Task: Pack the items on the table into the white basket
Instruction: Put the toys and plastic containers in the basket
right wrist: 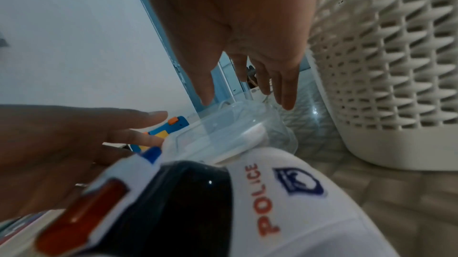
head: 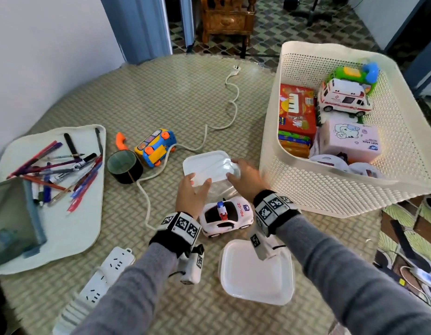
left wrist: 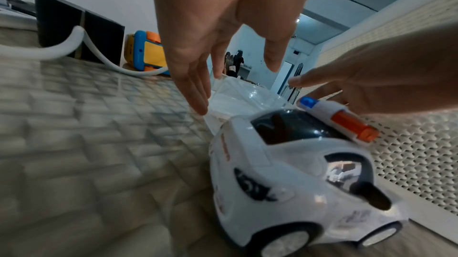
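Two hands reach over a clear square plastic container with a white lid (head: 208, 168) on the woven table mat (head: 175, 97), just left of the white perforated basket (head: 270, 151). Fingers of the left hand (head: 190, 192) and right hand (head: 244, 174) are straight and spread, at the lid's near corners, not gripping. A white toy police car (head: 226, 216) sits just beside the container, between the wrists.

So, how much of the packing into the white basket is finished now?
Roughly half. Already inside the white basket: a toy ambulance, a red box and a pink tissue pack. Both hands, left and right, are closing on the clear lidded container, fingers straight. Left on the table: the police car, toy phone, tape roll, power strip, a second container and the pens.
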The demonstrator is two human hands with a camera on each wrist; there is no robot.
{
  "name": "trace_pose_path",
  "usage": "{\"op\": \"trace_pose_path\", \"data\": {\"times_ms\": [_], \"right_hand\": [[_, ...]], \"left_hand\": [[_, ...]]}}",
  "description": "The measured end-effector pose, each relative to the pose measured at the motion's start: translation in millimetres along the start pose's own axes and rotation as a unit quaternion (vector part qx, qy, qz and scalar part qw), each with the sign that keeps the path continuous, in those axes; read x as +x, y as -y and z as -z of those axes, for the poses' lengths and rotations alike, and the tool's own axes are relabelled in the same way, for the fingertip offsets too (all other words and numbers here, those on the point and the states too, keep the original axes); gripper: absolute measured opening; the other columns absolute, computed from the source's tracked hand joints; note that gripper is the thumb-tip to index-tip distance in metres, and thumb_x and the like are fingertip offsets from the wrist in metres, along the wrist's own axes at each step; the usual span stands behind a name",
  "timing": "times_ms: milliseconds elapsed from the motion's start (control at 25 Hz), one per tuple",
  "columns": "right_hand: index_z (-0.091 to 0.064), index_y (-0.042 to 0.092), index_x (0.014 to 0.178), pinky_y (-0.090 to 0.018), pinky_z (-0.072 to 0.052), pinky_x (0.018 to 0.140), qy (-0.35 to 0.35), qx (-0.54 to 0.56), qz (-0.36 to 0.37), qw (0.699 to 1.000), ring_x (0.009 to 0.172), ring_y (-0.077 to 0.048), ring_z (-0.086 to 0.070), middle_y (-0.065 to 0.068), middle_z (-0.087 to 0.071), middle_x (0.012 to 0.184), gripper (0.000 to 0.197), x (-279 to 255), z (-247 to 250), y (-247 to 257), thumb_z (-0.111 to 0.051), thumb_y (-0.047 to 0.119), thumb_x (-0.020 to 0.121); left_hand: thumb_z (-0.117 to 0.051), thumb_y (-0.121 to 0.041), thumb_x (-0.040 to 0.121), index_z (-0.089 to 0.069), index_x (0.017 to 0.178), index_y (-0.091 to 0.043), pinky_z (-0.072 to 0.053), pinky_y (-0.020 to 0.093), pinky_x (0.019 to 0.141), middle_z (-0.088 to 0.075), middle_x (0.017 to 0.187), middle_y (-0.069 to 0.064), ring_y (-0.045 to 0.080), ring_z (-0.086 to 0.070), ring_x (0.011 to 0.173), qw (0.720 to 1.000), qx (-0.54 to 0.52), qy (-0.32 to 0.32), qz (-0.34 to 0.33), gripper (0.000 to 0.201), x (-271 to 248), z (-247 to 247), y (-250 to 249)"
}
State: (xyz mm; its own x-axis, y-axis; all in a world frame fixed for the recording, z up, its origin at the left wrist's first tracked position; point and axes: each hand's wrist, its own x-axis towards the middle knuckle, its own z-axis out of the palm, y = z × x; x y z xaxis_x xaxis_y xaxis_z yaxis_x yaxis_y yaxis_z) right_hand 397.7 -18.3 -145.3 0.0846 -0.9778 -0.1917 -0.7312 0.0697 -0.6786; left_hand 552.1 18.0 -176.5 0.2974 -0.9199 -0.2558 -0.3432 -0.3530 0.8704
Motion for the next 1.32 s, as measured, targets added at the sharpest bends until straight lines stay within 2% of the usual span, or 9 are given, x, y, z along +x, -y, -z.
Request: {"op": "trace_pose_path", "data": {"times_ms": [120, 280, 480, 640, 840, 920, 1080, 1200, 1320], "right_hand": [[-0.027, 0.012, 0.145, -0.04, -0.03, 0.11, 0.02, 0.027, -0.023, 0.999, 0.134, -0.031, -0.036, -0.015, -0.034, 0.146, 0.066, 18, -12, -7, -0.061, 0.026, 0.09], [-0.029, 0.012, 0.143, -0.042, -0.034, 0.108, 0.026, 0.065, -0.036, 0.997, 0.131, -0.031, -0.04, -0.015, -0.04, 0.142, 0.068, 26, -22, -16, -0.065, 0.025, 0.086], [-0.024, 0.012, 0.146, -0.037, -0.034, 0.107, -0.015, 0.065, -0.025, 0.997, 0.133, -0.029, -0.038, -0.013, -0.033, 0.146, 0.073, 24, -19, -10, -0.063, 0.033, 0.088], [-0.019, 0.01, 0.148, -0.032, -0.031, 0.104, -0.062, 0.08, 0.005, 0.995, 0.134, -0.029, -0.035, -0.016, -0.03, 0.148, 0.081, 8, -6, 8, -0.062, 0.042, 0.088], [-0.022, 0.013, 0.148, -0.027, -0.035, 0.1, -0.08, 0.161, 0.016, 0.984, 0.118, -0.02, -0.046, -0.012, -0.034, 0.136, 0.084, -33, 9, 31, -0.066, 0.046, 0.084], [-0.031, 0.015, 0.145, -0.021, -0.035, 0.094, -0.087, 0.179, 0.026, 0.98, 0.105, -0.014, -0.047, -0.008, -0.037, 0.128, 0.077, -47, 12, 32, -0.066, 0.045, 0.083], [-0.049, 0.01, 0.124, -0.023, -0.044, 0.088, -0.107, 0.256, 0.013, 0.961, 0.096, -0.012, -0.052, -0.009, -0.048, 0.122, 0.049, -75, 14, 21, -0.059, 0.043, 0.089], [-0.051, 0.012, 0.106, -0.037, -0.05, 0.09, -0.134, 0.295, -0.014, 0.946, 0.097, -0.019, -0.058, -0.013, -0.056, 0.115, 0.034, -93, 10, 8, -0.054, 0.043, 0.092], [-0.053, 0.013, 0.107, -0.037, -0.051, 0.082, -0.144, 0.352, -0.05, 0.923, 0.095, -0.025, -0.059, -0.015, -0.059, 0.111, 0.027, -116, 13, -4, -0.058, 0.032, 0.088]], "left_hand": [[-0.063, -0.065, 0.07, -0.041, 0.139, -0.013, -0.042, 0.045, 0.102, -0.052, 0.134, 0.011, 0.026, -0.052, 0.121, 0.999, 0.002, 0.028, 0.042, 0.09, 11, -3, 12], [-0.056, -0.077, 0.055, -0.037, 0.143, -0.012, -0.042, 0.046, 0.103, -0.051, 0.137, 0.011, 0.024, -0.051, 0.124, 0.996, 0.001, 0.065, 0.058, 0.111, 13, -6, 14], [-0.068, -0.055, 0.073, -0.039, 0.142, -0.013, -0.047, 0.046, 0.099, -0.045, 0.141, 0.005, 0.024, -0.056, 0.115, 0.997, -0.073, 0.027, 0.027, 0.085, 8, 1, 0], [-0.067, -0.029, 0.087, -0.042, 0.138, -0.013, -0.045, 0.033, 0.098, -0.044, 0.142, 0.001, 0.019, -0.051, 0.118, 0.994, -0.11, -0.026, -0.014, 0.06, -9, 18, -19], [-0.071, -0.025, 0.084, -0.041, 0.139, -0.019, -0.048, 0.021, 0.088, -0.046, 0.135, -0.005, 0.012, -0.052, 0.114, 0.977, -0.176, -0.097, -0.069, 0.063, -43, 39, -34], [-0.07, -0.03, 0.084, -0.043, 0.138, -0.021, -0.049, 0.017, 0.081, -0.047, 0.13, -0.001, 0.013, -0.054, 0.111, 0.973, -0.185, -0.113, -0.075, 0.061, -53, 44, -34], [-0.064, -0.055, 0.077, -0.058, 0.124, -0.017, -0.052, 0.029, 0.083, -0.057, 0.121, 0.007, 0.015, -0.06, 0.105, 0.969, -0.218, -0.106, -0.049, 0.061, -76, 51, -22], [-0.056, -0.039, 0.093, -0.064, 0.11, -0.008, -0.05, 0.033, 0.081, -0.065, 0.102, 0.009, 0.021, -0.062, 0.094, 0.961, -0.252, -0.101, -0.046, 0.036, -95, 49, -16], [-0.055, -0.028, 0.095, -0.061, 0.086, -0.011, -0.053, 0.027, 0.074, -0.066, 0.089, 0.008, 0.022, -0.063, 0.086, 0.961, -0.262, -0.086, -0.033, 0.02, -115, 44, -10]]}}
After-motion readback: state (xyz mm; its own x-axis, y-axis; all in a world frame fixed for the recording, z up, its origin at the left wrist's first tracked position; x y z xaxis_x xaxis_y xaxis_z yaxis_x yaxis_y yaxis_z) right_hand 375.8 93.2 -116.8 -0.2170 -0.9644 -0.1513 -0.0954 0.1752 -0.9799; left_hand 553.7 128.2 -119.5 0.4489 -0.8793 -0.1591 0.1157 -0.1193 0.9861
